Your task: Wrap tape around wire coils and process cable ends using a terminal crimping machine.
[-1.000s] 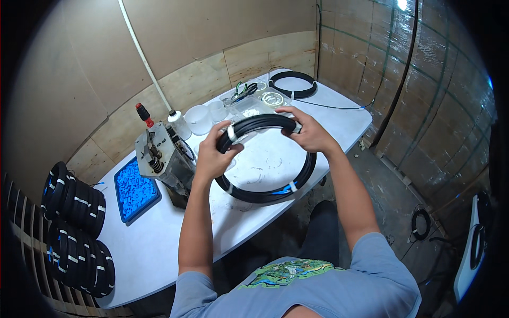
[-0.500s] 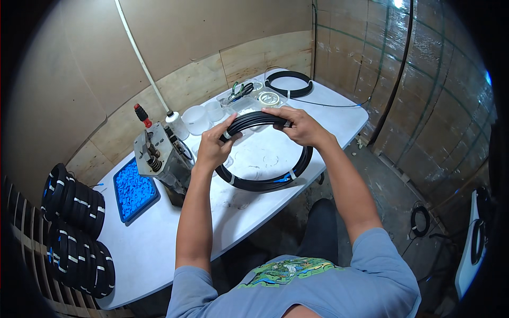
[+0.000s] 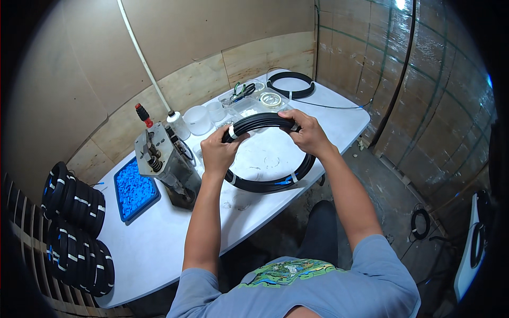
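Observation:
A black cable coil (image 3: 260, 185) is held up by its far side, tilted, with its near side low over the white table's front edge. White tape bands bind it, and a blue connector (image 3: 284, 183) shows on the near part of the ring. My left hand (image 3: 220, 149) grips the coil's upper left, close to a white band. My right hand (image 3: 307, 132) is closed round its upper right, the thumb side toward the top. Whether the near side touches the table, I cannot tell.
On the table (image 3: 143, 244) stand a metal hand press (image 3: 164, 159), a blue tray of small blue parts (image 3: 136, 191), clear tubs (image 3: 198, 120), a tape roll (image 3: 270, 99) and another black coil (image 3: 291, 85). Stacked coils (image 3: 79, 228) sit at left.
Both hands have shifted slightly right with the coil, and its upper part sits a little lower. My right hand has slid a bit along the ring.

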### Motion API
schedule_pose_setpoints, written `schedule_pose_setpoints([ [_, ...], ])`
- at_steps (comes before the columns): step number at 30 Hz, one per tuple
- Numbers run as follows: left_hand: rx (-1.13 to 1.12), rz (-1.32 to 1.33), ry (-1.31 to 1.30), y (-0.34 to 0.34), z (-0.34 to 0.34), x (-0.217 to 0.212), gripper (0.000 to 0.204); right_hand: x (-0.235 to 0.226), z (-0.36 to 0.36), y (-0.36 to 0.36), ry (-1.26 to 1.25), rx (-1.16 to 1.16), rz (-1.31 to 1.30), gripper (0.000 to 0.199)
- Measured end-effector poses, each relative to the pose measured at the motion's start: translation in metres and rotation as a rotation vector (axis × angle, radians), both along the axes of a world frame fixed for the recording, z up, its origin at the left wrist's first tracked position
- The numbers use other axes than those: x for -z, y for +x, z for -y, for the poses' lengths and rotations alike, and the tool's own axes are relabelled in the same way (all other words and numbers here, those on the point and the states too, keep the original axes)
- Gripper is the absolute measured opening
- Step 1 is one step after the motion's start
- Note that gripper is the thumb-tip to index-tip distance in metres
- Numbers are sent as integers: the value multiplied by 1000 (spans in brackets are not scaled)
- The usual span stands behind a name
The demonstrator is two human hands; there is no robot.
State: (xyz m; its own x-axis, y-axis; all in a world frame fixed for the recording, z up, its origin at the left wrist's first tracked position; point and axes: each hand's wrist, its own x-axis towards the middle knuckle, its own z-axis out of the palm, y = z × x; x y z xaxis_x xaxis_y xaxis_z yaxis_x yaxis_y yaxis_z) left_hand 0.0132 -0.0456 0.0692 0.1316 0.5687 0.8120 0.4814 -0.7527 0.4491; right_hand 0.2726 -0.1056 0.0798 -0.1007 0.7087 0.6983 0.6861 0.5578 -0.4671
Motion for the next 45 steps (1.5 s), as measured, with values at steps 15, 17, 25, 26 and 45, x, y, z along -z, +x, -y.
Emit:
schedule_pose_setpoints([
  [15, -51, 237, -444, -49, -33, 56, 42, 94, 1, -6, -416, -138, -690, 27],
  [17, -44, 339, -549, -49, -35, 74, 42, 94, -7, -13, -408, -135, -776, 25],
  [25, 145, 277, -467, -59, -28, 42, 25, -11, -7, 0, -423, -180, -532, 18],
  [26, 156, 223, -408, -56, -25, 23, 25, -26, -6, 4, -414, -205, -478, 17],
  [45, 409, 967, -769, -28, -14, 17, 18, 24, -5, -27, -261, -264, -1154, 26],
])
